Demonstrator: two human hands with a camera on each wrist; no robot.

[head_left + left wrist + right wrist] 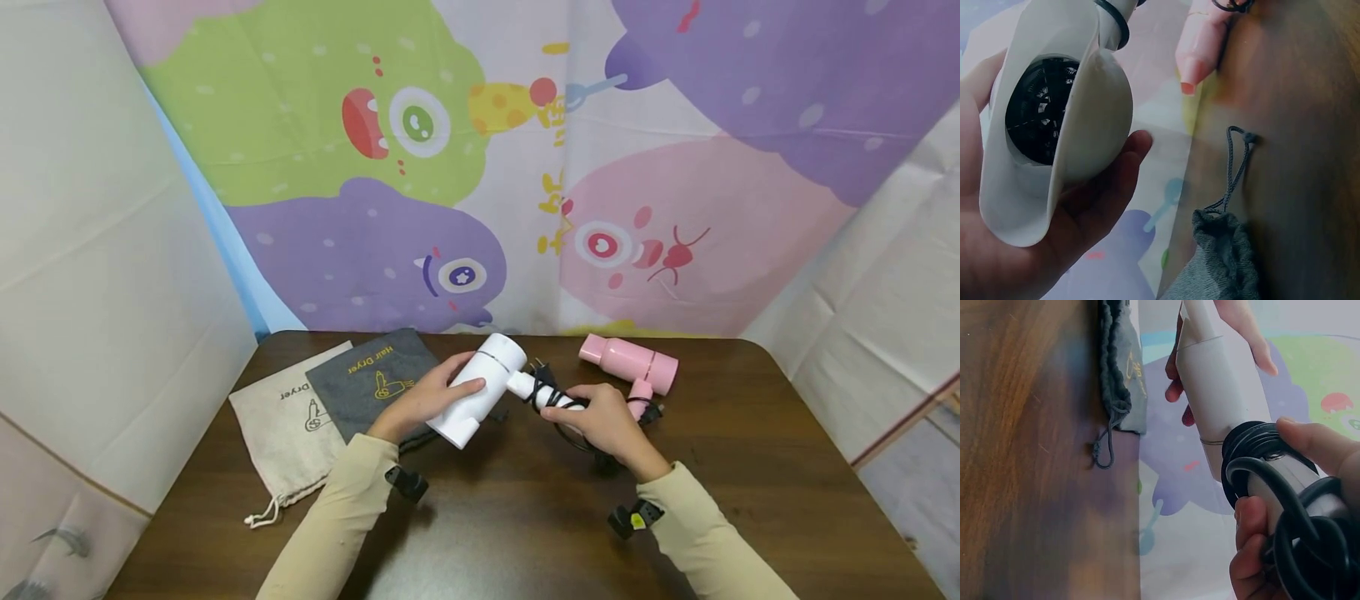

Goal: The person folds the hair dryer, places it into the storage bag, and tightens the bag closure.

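Both hands hold a white hair dryer [491, 379] above the table's middle. Around its barrel curl the fingers and thumb of my left hand [426, 403]. My right hand [609, 421] grips the handle, which has a black cord [1260, 447] wound round it; some loops hang loose below. In the left wrist view the dryer's flattened white nozzle [1094, 125] faces the camera, with a dark opening inside. The right wrist view shows the thumb and fingers on opposite sides of the corded handle [1285, 481].
Right of the white dryer, a pink hair dryer [633, 364] lies on the brown table [510, 533], a black cord at its handle. To the left, a dark grey drawstring pouch [348, 396] overlaps a beige one [270, 417]. Behind hangs a cartoon-printed curtain [525, 275].
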